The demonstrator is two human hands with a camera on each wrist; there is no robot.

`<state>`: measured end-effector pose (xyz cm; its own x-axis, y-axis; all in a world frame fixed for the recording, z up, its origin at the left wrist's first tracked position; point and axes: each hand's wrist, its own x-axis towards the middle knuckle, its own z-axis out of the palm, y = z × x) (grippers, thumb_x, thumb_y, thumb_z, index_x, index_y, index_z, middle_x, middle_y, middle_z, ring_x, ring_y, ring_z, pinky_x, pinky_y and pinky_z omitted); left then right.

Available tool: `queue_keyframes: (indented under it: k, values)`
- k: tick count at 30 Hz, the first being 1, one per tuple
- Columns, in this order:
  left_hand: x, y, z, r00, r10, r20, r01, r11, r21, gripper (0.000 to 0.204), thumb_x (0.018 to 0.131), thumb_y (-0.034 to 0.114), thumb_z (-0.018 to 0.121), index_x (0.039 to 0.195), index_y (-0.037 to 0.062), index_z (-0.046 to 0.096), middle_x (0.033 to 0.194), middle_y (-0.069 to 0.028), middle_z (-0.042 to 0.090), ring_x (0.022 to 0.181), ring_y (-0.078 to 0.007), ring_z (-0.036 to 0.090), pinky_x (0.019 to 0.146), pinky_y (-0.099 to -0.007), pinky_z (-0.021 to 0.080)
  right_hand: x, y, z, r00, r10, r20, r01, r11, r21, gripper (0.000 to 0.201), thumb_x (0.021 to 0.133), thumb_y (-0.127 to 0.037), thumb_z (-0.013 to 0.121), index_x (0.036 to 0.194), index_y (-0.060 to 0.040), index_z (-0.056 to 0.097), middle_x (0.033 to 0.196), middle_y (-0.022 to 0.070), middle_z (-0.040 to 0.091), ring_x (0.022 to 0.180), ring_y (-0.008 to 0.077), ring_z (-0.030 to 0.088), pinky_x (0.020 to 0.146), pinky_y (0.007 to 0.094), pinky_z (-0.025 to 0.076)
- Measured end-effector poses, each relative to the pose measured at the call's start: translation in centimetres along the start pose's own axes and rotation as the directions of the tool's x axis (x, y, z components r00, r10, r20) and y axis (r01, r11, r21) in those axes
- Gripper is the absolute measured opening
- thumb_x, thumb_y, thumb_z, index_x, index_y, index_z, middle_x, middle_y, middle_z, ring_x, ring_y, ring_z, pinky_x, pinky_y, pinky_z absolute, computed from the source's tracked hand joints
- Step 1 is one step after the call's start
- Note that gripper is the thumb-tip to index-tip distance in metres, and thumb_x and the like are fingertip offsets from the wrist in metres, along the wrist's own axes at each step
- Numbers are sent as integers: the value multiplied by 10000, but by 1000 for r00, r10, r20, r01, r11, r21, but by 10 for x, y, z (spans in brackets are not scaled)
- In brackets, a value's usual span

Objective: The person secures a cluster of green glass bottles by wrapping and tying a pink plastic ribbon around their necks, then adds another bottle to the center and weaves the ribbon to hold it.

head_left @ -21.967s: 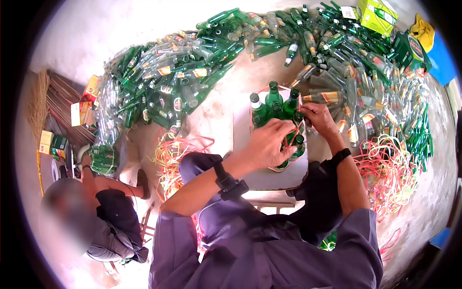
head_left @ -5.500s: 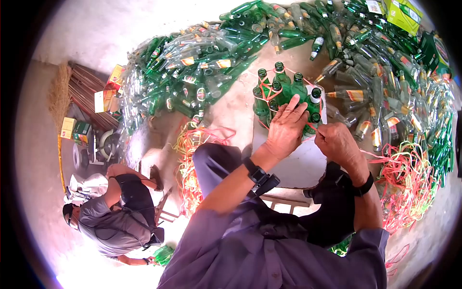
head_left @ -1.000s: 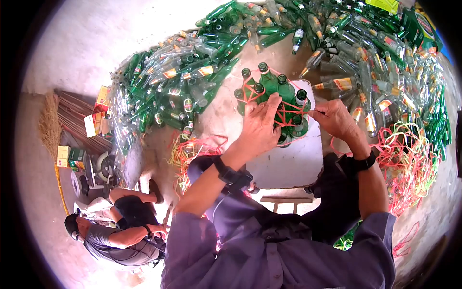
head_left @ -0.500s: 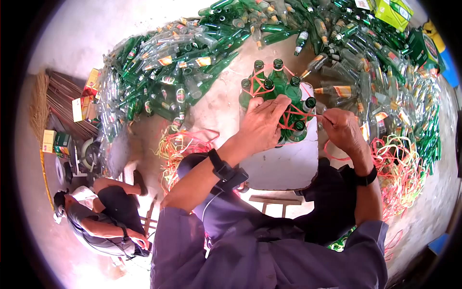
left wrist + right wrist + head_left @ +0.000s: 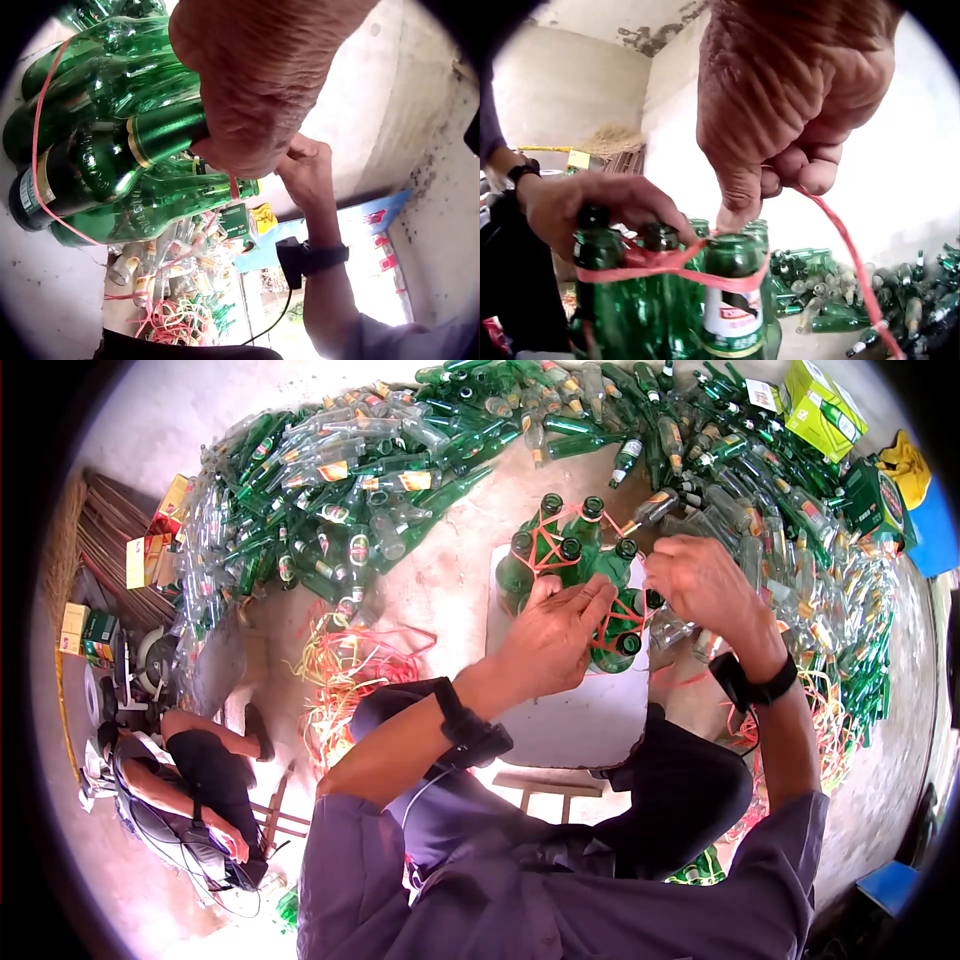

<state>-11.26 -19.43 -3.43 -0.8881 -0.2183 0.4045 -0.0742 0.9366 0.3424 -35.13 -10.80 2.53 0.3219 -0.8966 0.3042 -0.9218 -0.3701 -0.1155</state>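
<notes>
Several green bottles stand upright in a cluster on a white-topped stool, with pink strap wound and crossed round their necks. My left hand lies over the near necks, its fingers bent round them, and its fingertips meet the strap in the right wrist view. Above the cluster's right side, my right hand pinches the strap beside a white-labelled bottle; a loose length hangs from its fingers. Another pink loop circles the bottle bodies. My left fingertips are hidden in the left wrist view.
Piled loose bottles curve round the far side and right of the stool. Tangled pink and yellow straps lie on the floor to both sides. Boxes stand at the back right. Another person sits at the left.
My right hand has moved up and closer to the bottles, its strap no longer stretched out sideways. My left hand stays over the necks. The head view has shifted slightly.
</notes>
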Motion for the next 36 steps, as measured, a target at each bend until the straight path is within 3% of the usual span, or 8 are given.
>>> queue_keyframes:
  k: [5, 7, 11, 13, 14, 17, 26, 36]
  values:
    - [3, 4, -5, 999, -29, 17, 30, 999, -35, 692, 667, -8, 639, 1342, -14, 487, 1366, -209, 576, 1194, -290, 616, 1015, -405, 317, -3, 29, 28, 995, 95, 21, -98, 962, 254, 132, 787, -85, 733, 781, -6, 628, 747, 114, 605, 707, 310, 620, 624, 405, 492]
    - [6, 4, -5, 999, -28, 17, 29, 999, -45, 689, 668, -9, 633, 1342, -15, 487, 1366, -209, 577, 1199, -290, 615, 1017, -407, 317, -12, 37, 42, 955, 294, 39, -268, 801, 535, 115, 806, -60, 747, 802, 7, 654, 739, 92, 638, 669, 238, 637, 625, 358, 494]
    - [2, 5, -3, 999, -44, 20, 45, 998, -52, 706, 663, -8, 624, 1355, -14, 484, 1381, -197, 574, 1214, -282, 609, 1037, -413, 310, -32, 36, 72, 900, 425, 101, -387, 669, 635, 91, 879, -62, 711, 837, 10, 675, 728, 38, 643, 679, 128, 612, 631, 305, 490]
    - [2, 5, -3, 999, -51, 4, 51, 997, -59, 709, 661, -9, 621, 1357, -13, 486, 1390, -193, 571, 1219, -279, 607, 1044, -415, 308, -42, 31, 94, 791, 602, 111, -457, 459, 762, 165, 938, -120, 676, 847, 15, 701, 675, -12, 616, 597, 85, 561, 555, 279, 455]
    - [0, 6, -3, 998, -61, 0, 61, 997, -50, 708, 660, -9, 619, 1356, -10, 491, 1397, -186, 570, 1222, -277, 605, 1050, -416, 306, -46, 28, 99, 792, 601, 107, -454, 462, 762, 165, 938, -120, 676, 847, 15, 701, 675, -12, 616, 597, 85, 561, 555, 279, 455]
    - [-4, 5, -1, 998, -63, -16, 62, 996, -58, 708, 655, -17, 615, 1353, -4, 502, 1406, -182, 570, 1231, -275, 602, 1062, -419, 302, -46, 19, 97, 705, 631, 323, -489, 103, 866, 239, 974, -174, 641, 830, -1, 723, 670, -14, 628, 574, 55, 536, 530, 234, 442]
    - [-7, -36, -38, 980, 85, 182, -68, 993, -96, 781, 669, -79, 624, 1414, 124, 502, 1447, -73, 565, 1305, -207, 560, 1117, -400, 319, -58, -23, 84, 668, 634, 389, -617, 181, 766, 308, 1006, -238, 606, 884, 24, 713, 678, -8, 624, 578, 48, 518, 579, 241, 460]
    - [7, -31, -73, 888, -29, 459, 52, 998, -37, 785, 708, -90, 565, 1459, 126, 493, 1447, -156, 544, 1342, -279, 506, 1099, -443, 361, -66, -52, 105, 752, 620, 225, -341, 74, 937, 249, 1000, -130, 601, 834, 30, 695, 648, -29, 537, 630, 49, 487, 598, 253, 441]
